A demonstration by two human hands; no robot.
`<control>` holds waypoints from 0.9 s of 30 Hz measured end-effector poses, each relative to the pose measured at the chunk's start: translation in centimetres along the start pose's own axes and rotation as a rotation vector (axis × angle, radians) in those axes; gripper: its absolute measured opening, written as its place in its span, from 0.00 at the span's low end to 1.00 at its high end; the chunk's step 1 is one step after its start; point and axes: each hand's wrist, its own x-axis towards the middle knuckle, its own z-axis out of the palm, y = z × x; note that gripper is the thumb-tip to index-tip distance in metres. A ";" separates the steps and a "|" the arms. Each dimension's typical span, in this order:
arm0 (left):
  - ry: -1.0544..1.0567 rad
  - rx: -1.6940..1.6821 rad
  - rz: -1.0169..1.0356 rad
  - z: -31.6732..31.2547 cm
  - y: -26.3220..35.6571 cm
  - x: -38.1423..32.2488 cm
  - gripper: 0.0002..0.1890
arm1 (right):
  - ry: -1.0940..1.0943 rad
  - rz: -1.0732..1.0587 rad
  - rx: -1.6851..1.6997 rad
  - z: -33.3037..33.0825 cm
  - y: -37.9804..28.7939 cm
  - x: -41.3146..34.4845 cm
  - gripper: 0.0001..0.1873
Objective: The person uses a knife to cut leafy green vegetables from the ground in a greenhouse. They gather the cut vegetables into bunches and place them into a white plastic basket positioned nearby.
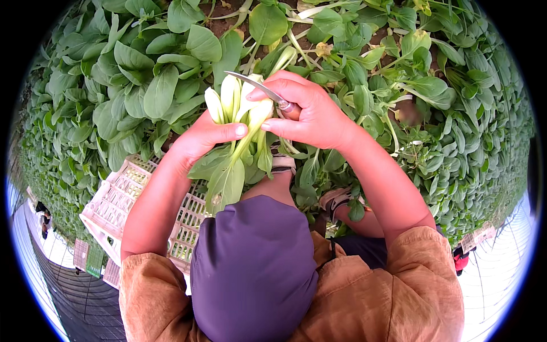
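Note:
My left hand grips several cut heads of bok choy, their pale stem bases turned up and away from me and their leaves hanging toward my lap. A small knife with a curved blade and a wooden handle is in my right hand. Its blade points left across the stem bases. The right thumb rests against the side of the bunch. Part of the bunch and most of the left fingers are hidden behind the stems.
Growing bok choy surrounds me on both sides, with loose leaves and yellowed stems on the soil ahead. A white plastic crate stands by my left arm. My feet, one in a sandal, are below my hands. Other crates stand farther off.

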 end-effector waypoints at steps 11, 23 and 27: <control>-0.017 -0.216 -0.051 3.7 -1.3 1.9 0.38 | 0.455 -0.047 0.344 2.4 3.7 -3.3 0.16; -0.051 0.031 0.109 5.9 -0.4 3.3 0.36 | 0.784 0.085 0.513 1.7 1.3 -2.8 0.11; 0.123 0.589 0.136 6.3 4.7 0.9 0.36 | 1.104 0.057 0.717 -2.3 -0.5 -1.8 0.19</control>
